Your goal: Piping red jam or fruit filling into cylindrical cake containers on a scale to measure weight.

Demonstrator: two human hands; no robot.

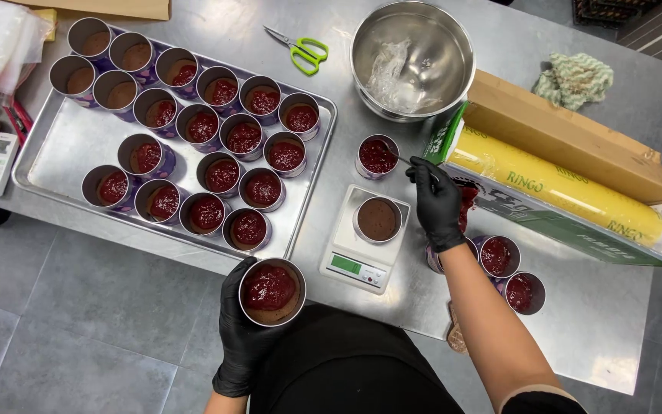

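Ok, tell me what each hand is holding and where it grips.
The left hand cups a round metal tin of red filling from below its side. The right hand pinches a thin utensil by its handle end.

**Steel desk over a grey tiled floor**

A brushed stainless-steel desk (193, 31) fills most of the view, its surface throwing back soft, even overhead light in pale patches. Below its near edge lies a floor (78, 337) of large grey tiles with thin darker joints. At the upper right corner the same grey tiling shows beyond the desk, beside a dark rack-like shape too cropped to identify.
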